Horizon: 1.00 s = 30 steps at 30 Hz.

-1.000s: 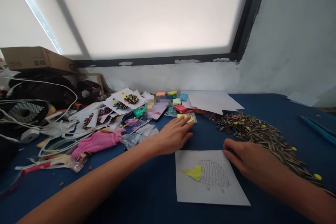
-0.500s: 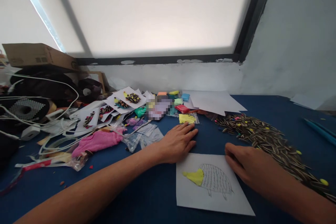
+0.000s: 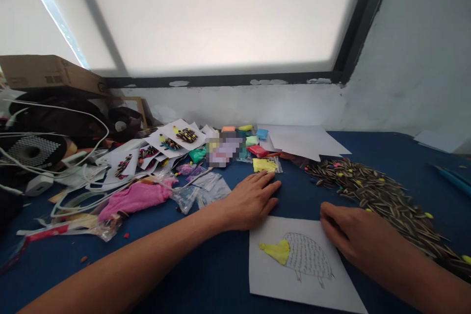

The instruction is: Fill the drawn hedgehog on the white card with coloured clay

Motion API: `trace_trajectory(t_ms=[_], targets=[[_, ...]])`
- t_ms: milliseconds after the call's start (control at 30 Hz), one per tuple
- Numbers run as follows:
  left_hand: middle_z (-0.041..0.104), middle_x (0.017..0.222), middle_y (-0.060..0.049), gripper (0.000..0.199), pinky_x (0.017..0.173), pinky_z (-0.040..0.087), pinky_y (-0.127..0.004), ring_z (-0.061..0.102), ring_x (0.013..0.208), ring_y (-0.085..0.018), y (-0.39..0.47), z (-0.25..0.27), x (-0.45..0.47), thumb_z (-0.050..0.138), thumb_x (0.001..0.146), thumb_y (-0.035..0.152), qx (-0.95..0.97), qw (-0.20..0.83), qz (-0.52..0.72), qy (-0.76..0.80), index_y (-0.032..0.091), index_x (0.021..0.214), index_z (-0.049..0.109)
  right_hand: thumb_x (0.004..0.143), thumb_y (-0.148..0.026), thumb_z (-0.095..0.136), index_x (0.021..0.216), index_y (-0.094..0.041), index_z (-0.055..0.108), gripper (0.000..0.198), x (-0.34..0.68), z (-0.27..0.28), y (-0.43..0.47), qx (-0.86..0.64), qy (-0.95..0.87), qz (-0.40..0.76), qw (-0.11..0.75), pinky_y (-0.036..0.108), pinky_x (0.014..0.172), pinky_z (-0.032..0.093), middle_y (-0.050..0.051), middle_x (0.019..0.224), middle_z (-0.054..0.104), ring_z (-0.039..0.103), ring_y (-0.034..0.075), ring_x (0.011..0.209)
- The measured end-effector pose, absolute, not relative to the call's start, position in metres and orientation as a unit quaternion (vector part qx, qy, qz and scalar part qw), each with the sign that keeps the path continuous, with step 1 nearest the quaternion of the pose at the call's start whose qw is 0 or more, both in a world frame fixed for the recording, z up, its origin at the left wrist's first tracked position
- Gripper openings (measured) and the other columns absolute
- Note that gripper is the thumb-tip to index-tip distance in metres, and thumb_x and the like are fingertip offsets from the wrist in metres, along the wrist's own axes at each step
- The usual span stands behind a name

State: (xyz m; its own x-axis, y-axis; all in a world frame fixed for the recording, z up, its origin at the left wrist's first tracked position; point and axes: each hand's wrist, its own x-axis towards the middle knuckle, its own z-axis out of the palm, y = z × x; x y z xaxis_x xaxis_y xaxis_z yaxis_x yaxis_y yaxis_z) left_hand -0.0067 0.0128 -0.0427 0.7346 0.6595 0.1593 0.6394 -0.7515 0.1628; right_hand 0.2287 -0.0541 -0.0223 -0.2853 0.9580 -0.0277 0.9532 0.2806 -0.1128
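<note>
My left hand (image 3: pixel 253 201) lies flat on the blue table with its fingers spread, its heel by the top left corner of a white sheet of paper (image 3: pixel 268 282). Just beyond its fingertips is a flat yellow piece of clay (image 3: pixel 263 165). On the sheet is a pencil drawing of a hedgehog (image 3: pixel 309 257), its head covered with yellow clay (image 3: pixel 278 252). My right hand (image 3: pixel 356 230) rests at the sheet's right edge, fingers curled in; whatever they may hold is hidden. Beside it spreads a pile of striped sunflower seeds (image 3: pixel 386 201) dotted with small coloured balls.
Finished seed-and-clay pictures (image 3: pixel 186 135) lie at the back left. Pink cloth-like material (image 3: pixel 138 199), clear plastic bags (image 3: pixel 211 189) and white cables (image 3: pixel 88 113) clutter the left. Blank paper (image 3: pixel 305 141) lies at the back; a blue pen-like object (image 3: pixel 452 180) is far right.
The whole view has shifted slightly, so the sheet and both hands appear a little further right. Both hands keep the same pose.
</note>
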Motion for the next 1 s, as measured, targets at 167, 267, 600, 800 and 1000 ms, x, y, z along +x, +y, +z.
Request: trace_trajectory(t_ms=[167, 267, 600, 800, 1000], targets=[[0.02, 0.158, -0.014, 0.053, 0.118, 0.021, -0.045, 0.018, 0.146, -0.028, 0.012, -0.042, -0.006, 0.044, 0.097, 0.039, 0.919, 0.033, 0.135, 0.37, 0.016, 0.144, 0.038, 0.089, -0.031, 0.033, 0.068, -0.024, 0.039, 0.023, 0.229, -0.022, -0.054, -0.596, -0.802, 0.05, 0.021, 0.029, 0.051, 0.03, 0.004, 0.062, 0.059, 0.055, 0.017, 0.052], [0.015, 0.159, -0.015, 0.057, 0.119, 0.017, -0.048, 0.01, 0.147, -0.031, 0.01, -0.042, -0.005, 0.048, 0.095, 0.037, 0.916, 0.022, 0.143, 0.375, 0.015, 0.146, 0.035, 0.089, -0.031, 0.034, 0.067, -0.024, 0.039, 0.024, 0.229, -0.024, -0.055, -0.597, -0.801, 0.041, 0.024, 0.029, 0.05, 0.028, 0.004, 0.06, 0.058, 0.054, 0.017, 0.05], [0.031, 0.154, -0.014, 0.047, 0.117, 0.025, -0.047, 0.026, 0.144, -0.029, 0.009, -0.036, -0.005, 0.038, 0.1, 0.034, 0.928, 0.09, 0.11, 0.346, 0.015, 0.143, 0.041, 0.089, -0.03, 0.033, 0.066, -0.024, 0.04, 0.025, 0.232, -0.034, -0.055, -0.576, -0.815, 0.017, 0.064, 0.029, 0.048, 0.025, 0.002, 0.057, 0.058, 0.055, 0.016, 0.046], [0.028, 0.156, -0.011, 0.045, 0.119, 0.023, -0.043, 0.021, 0.146, -0.025, 0.01, -0.034, -0.005, 0.044, 0.098, 0.026, 0.927, 0.101, 0.154, 0.327, 0.014, 0.141, 0.044, 0.09, -0.03, 0.035, 0.066, -0.025, 0.04, 0.025, 0.233, -0.035, -0.054, -0.566, -0.82, 0.005, 0.086, 0.029, 0.047, 0.025, 0.001, 0.054, 0.057, 0.055, 0.015, 0.043], [0.037, 0.152, -0.014, 0.043, 0.117, 0.028, -0.041, 0.032, 0.142, -0.025, 0.011, -0.037, -0.004, 0.04, 0.099, 0.023, 0.899, 0.128, 0.185, 0.375, 0.012, 0.14, 0.046, 0.09, -0.03, 0.035, 0.065, -0.025, 0.04, 0.026, 0.234, -0.035, -0.054, -0.561, -0.821, -0.005, 0.104, 0.029, 0.047, 0.026, 0.0, 0.053, 0.055, 0.053, 0.015, 0.042]])
